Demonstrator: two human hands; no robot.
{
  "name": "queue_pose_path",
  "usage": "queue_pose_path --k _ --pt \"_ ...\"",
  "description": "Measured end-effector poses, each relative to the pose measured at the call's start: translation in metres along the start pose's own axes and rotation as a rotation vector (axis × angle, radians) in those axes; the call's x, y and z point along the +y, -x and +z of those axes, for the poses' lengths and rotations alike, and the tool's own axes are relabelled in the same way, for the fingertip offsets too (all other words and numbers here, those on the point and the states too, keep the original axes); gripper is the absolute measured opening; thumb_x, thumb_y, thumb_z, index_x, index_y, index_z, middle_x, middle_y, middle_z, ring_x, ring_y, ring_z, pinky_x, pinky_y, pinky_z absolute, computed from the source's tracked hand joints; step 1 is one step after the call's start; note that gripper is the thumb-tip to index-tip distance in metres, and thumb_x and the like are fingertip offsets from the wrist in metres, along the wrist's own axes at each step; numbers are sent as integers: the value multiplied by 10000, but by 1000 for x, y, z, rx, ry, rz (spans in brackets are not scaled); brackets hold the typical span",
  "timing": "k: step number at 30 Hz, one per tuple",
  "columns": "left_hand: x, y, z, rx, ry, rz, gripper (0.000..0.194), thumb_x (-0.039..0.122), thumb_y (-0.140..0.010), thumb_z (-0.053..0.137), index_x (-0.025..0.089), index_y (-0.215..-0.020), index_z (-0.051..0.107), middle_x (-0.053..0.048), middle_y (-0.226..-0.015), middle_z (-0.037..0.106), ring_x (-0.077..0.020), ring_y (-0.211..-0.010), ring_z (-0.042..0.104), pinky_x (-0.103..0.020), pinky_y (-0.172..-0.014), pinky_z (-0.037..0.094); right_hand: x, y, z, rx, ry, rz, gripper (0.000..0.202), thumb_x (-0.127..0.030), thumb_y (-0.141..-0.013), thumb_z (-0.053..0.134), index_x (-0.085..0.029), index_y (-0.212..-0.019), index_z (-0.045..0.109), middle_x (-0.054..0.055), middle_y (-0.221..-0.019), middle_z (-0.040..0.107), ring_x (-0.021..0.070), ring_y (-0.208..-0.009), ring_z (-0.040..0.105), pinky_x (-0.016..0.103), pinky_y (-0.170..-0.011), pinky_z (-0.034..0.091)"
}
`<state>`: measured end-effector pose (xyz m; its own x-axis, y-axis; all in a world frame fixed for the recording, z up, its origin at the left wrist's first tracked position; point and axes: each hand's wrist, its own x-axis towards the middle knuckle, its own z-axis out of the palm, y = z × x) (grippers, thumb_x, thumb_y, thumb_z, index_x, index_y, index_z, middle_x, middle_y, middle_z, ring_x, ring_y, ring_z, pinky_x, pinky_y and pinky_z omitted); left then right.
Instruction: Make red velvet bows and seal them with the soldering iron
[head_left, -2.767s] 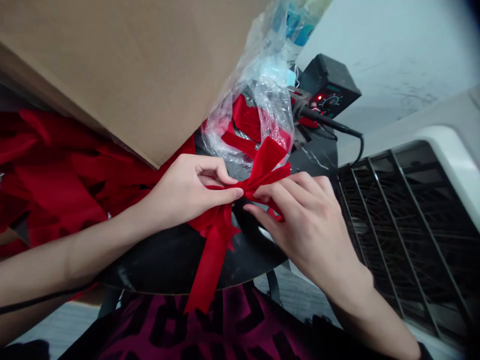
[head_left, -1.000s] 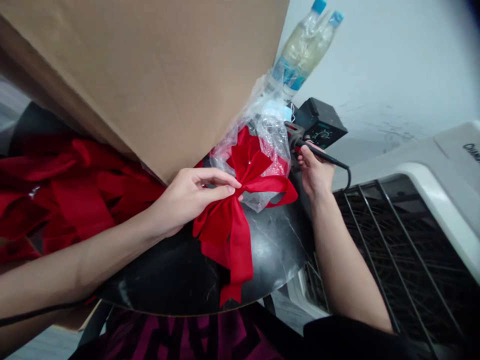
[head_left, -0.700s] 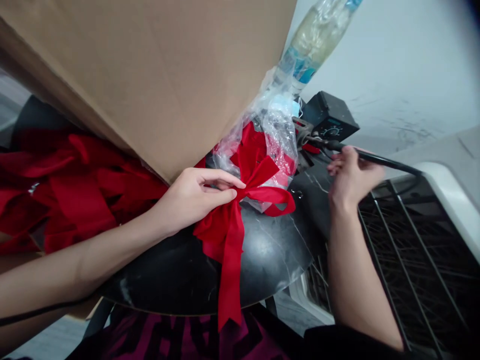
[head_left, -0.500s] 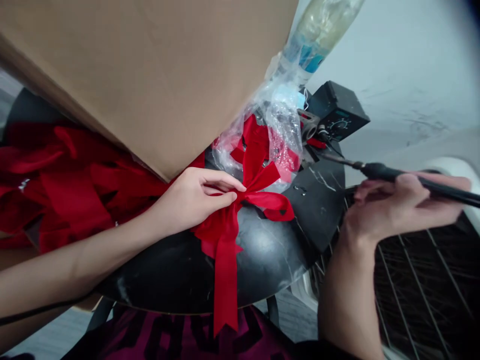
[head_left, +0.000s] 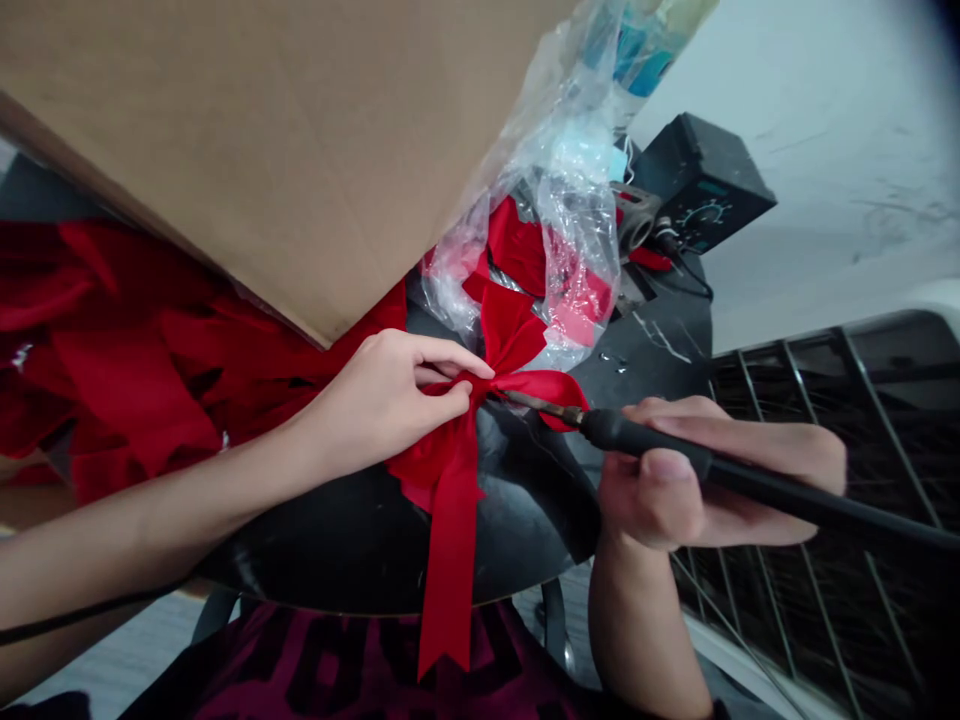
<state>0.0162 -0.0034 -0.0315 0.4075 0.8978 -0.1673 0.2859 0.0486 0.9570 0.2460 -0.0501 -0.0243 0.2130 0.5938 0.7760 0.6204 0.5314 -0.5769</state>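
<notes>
A red ribbon bow (head_left: 448,560) lies on the black table (head_left: 330,545), one notched tail hanging over the front edge. My left hand (head_left: 390,400) pinches the bow's middle between thumb and fingers. In my right hand (head_left: 705,470) is a soldering iron (head_left: 626,430) with a black handle and cable, gripped like a pen. Its metal tip reaches the bow's centre, right beside my left fingertips; whether it touches the ribbon I cannot tell for sure.
A large cardboard box (head_left: 262,130) stands behind my left hand. Red bows (head_left: 127,370) are heaped at left. A clear plastic bag (head_left: 577,230) with red pieces lies behind the bow, next to a black control box (head_left: 697,185). A dark wire rack (head_left: 810,400) is at right.
My right hand has swung left and down, bringing the soldering iron from the table's right side to the bow's middle. My left hand keeps its pinch; the view has shifted slightly.
</notes>
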Motion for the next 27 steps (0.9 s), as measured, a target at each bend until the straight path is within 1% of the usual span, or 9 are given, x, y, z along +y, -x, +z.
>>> queue_pose_path --k 1,3,5,8,13,16,19,22,27 --pt "0 0 1 3 -2 3 227 196 -878 714 216 -1057 851 -28 -1062 847 -229 -1004 806 -311 -968 637 -2 3 9 87 -28 -74 186 -355 -808 680 -245 -666 632 -53 -488 469 112 -332 438 290 -332 356" --pt "0 1 2 4 -8 7 239 198 -873 713 214 -1067 852 -30 -1077 846 -238 -1018 806 -329 -985 638 -6 8 23 139 -58 -176 126 -279 -824 685 -234 -707 693 -56 -480 451 96 -325 393 281 -322 325" --pt "0 1 3 6 -11 7 243 209 -874 716 215 -1075 852 -31 -1085 846 -244 -1023 807 -339 -994 639 -8 9 27 85 -51 -178 110 -272 -844 682 -231 -756 734 -40 -515 499 110 -354 442 287 -333 364" --pt "-2 2 3 3 -16 6 256 209 -873 722 222 -1093 852 -26 -1091 844 -242 -1027 808 -337 -999 640 -9 9 24 84 -21 -183 95 -278 -841 690 -239 -780 752 -22 -556 564 128 -389 506 294 -347 408" --pt "-1 3 3 -3 -24 3 260 198 -874 728 226 -1100 852 -13 -1091 844 -232 -1025 811 -328 -1003 640 -11 12 21 68 58 -115 116 -336 -865 683 -268 -780 723 -6 -544 580 172 -434 562 339 -399 474" --pt "1 3 3 -3 -25 -6 255 206 -875 732 226 -1098 854 -16 -1097 845 -237 -1030 811 -338 -1017 637 -11 13 23 63 58 -131 98 -335 -855 699 -266 -786 705 0 -564 601 175 -434 566 341 -396 464" --pt "3 3 4 -1 -26 -5 260 203 -870 736 229 -1100 854 -18 -1090 848 -248 -1030 811 -355 -1018 641 -12 14 22 26 -8 -119 54 -291 -834 725 -256 -872 708 -10 -596 617 161 -440 562 323 -408 445" --pt "3 3 4 -3 -38 3 256 194 -860 739 226 -1085 858 -20 -1074 850 -252 -1012 814 -361 -1012 645 -15 14 21 4 -47 -84 140 -239 -821 737 -244 -958 709 -9 -636 627 172 -483 596 324 -446 461" --pt "3 2 4 -1 -92 32 267 177 -849 728 207 -1079 859 -19 -1075 846 -230 -992 817 -319 -985 652 -14 11 21 -67 -3 -128 56 -198 -778 702 -226 -826 696 -15 -634 627 152 -487 614 285 -432 483"
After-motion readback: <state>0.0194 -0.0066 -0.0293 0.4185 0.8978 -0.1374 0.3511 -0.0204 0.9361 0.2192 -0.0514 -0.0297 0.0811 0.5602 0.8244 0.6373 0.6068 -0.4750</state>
